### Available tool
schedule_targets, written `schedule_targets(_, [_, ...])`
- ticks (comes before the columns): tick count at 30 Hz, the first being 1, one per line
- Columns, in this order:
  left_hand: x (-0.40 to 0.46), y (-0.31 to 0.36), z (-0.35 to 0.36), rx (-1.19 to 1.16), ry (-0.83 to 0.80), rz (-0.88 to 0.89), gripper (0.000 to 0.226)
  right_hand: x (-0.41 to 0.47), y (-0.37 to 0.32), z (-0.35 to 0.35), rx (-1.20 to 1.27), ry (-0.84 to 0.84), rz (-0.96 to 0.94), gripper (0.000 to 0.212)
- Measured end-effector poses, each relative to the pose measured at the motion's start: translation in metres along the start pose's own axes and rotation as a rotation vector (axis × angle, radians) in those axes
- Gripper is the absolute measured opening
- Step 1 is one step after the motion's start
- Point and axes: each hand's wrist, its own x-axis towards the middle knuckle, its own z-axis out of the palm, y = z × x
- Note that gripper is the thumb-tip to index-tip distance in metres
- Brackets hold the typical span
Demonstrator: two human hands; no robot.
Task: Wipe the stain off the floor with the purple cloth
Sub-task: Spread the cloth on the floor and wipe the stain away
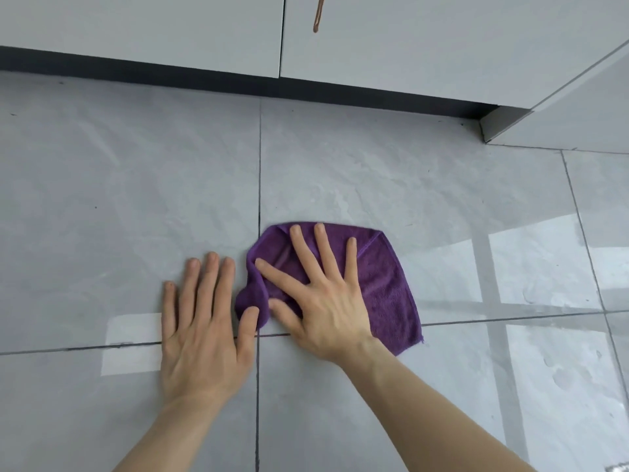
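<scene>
The purple cloth lies folded on the grey tiled floor, just right of a tile joint. My right hand presses flat on the cloth with its fingers spread. My left hand rests flat on the bare tile beside the cloth, and its thumb touches the cloth's bunched left edge. No stain shows on the floor around the cloth; whatever is under the cloth is hidden.
Grey cabinet doors with a dark toe-kick run along the back. A brown drip streaks down one door. A cabinet corner juts out at the right. Glossy window reflections lie on the right tiles.
</scene>
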Motion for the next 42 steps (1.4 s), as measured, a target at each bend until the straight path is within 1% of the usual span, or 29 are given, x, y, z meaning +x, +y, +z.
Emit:
schedule_targets(6, [0.0,-0.001,0.0,0.003,-0.012,-0.011,0.072,0.077,0.024,-0.012,0.033,0.041,0.104,0.05])
schedule_targets(10, [-0.001,-0.002,0.001,0.001,-0.018,-0.011,0.072,0.079,0.047,-0.015,0.055,0.078,0.221,0.049])
schedule_targets(13, [-0.001,-0.001,0.001,0.002,-0.013,-0.011,0.072,0.057,0.064,-0.016,0.064,0.09,0.329,0.05])
schedule_targets(16, [-0.001,0.0,0.0,-0.001,-0.007,-0.014,0.072,0.021,0.065,-0.013,0.047,0.093,0.377,0.05])
schedule_targets(18, [-0.002,0.001,0.0,0.004,-0.001,-0.014,0.072,-0.006,0.056,-0.011,0.047,0.077,0.368,0.051])
schedule_targets(21, [-0.001,0.001,0.0,0.005,0.009,-0.011,0.073,-0.046,0.035,-0.005,0.054,0.039,0.306,0.054])
schedule_targets(28, [-0.002,0.003,0.0,0.004,0.035,-0.013,0.072,-0.125,-0.025,0.017,0.124,-0.019,0.279,0.06])
schedule_targets(30, [-0.002,0.002,0.0,0.004,0.041,-0.016,0.072,-0.132,-0.032,0.02,0.138,-0.004,0.275,0.06])
schedule_targets(32, [-0.003,0.002,0.001,-0.002,0.047,-0.019,0.071,-0.135,-0.032,0.019,0.183,0.045,0.26,0.061])
schedule_targets(35, [-0.004,0.002,0.002,-0.011,0.053,-0.022,0.071,-0.142,-0.026,0.002,0.419,0.147,0.301,0.068])
schedule_targets(36, [-0.004,0.002,0.002,-0.012,0.056,-0.022,0.07,-0.147,-0.021,-0.002,0.462,0.161,0.324,0.071])
schedule_targets(38, [-0.005,0.003,0.002,-0.012,0.058,-0.02,0.069,-0.157,-0.011,-0.005,0.38,0.116,0.318,0.077])
schedule_targets(39, [-0.004,0.002,0.002,-0.013,0.059,-0.019,0.069,-0.159,-0.008,-0.005,0.318,0.08,0.299,0.076])
schedule_targets(40, [-0.004,0.003,0.002,-0.016,0.061,-0.018,0.069,-0.159,-0.006,-0.005,0.277,0.053,0.281,0.07])
schedule_targets(42, [-0.004,0.003,0.001,-0.023,0.063,-0.023,0.069,-0.153,-0.005,-0.004,0.227,0.066,0.242,0.044])
